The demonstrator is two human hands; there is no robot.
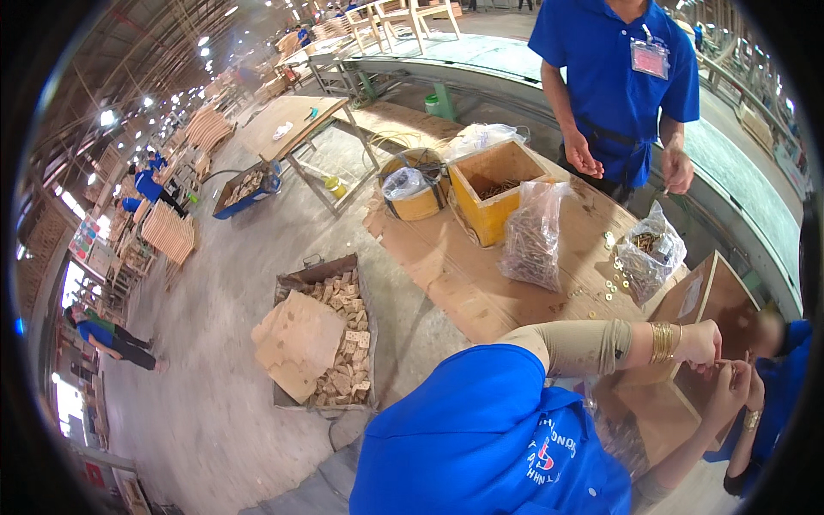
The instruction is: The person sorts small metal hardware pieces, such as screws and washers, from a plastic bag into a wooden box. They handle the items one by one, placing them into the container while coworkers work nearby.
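My left hand (pixel 699 343), below a beige sleeve and gold bracelets, reaches far to the right with its fingers pinched. Just below it my right hand (pixel 728 390) is closed too, its fingertips meeting those of the left. Whatever small thing they hold is too small to make out. Both hands are in front of a wooden box (pixel 687 296) with upright board sides. Left of the box stands a clear plastic bag of small metal parts (pixel 652 245), beside scattered yellowish rings (pixel 612 283). A larger bag of bolt-like pieces (pixel 532 236) stands further left.
A co-worker (pixel 614 77) in blue stands across the cardboard-covered table (pixel 463 287); another person's arm (pixel 742 455) is close to my right hand. A yellow wooden box (pixel 489 206) and yellow bucket (pixel 416 204) stand behind. A crate of wood blocks (pixel 352 378) is on the left.
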